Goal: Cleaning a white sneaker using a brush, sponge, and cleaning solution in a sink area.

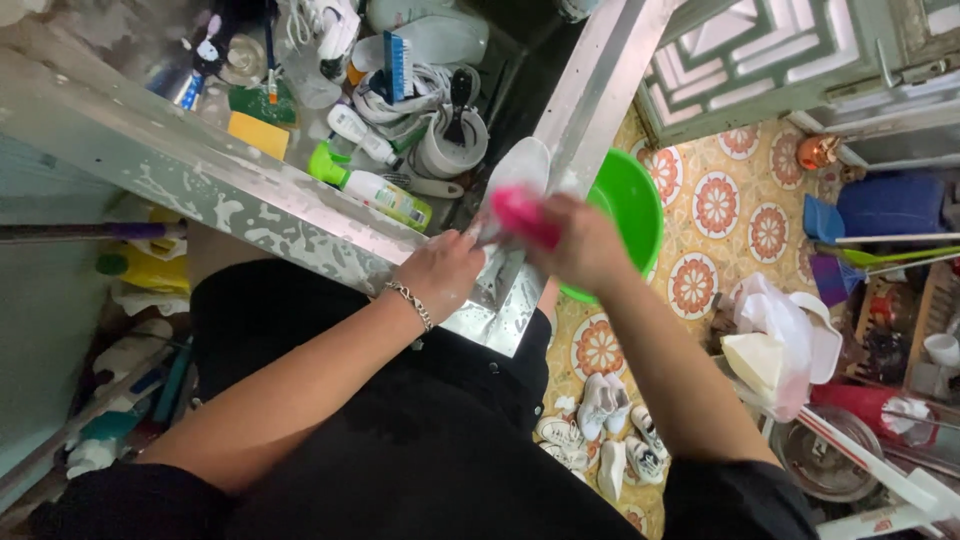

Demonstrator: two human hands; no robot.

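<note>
The person's left hand (445,272) rests at the wet metal edge of the sink (300,225), its fingers closed on the lower end of a white shoe (520,172) that stands tilted against the sink's corner. The right hand (580,245) is curled tight round a pink brush (522,215), which is pressed against the shoe just beside the left hand; the brush is blurred. Both forearms stretch forward from a black garment, and a chain bracelet (412,303) sits on the left wrist. Beyond the left hand, inside the sink, lies a spray bottle (375,190) with a green head and a pale green-yellow label, and farther on a yellow-and-green sponge (258,120) and a blue-and-white brush (398,62) among cables. Just past the right hand a green basin (632,215) stands on the patterned tile floor (715,205). Below the right forearm several small white shoes (605,430) lie on the tiles. Far off to the right of that hand a white plastic bag (780,335) hangs over clutter.
</note>
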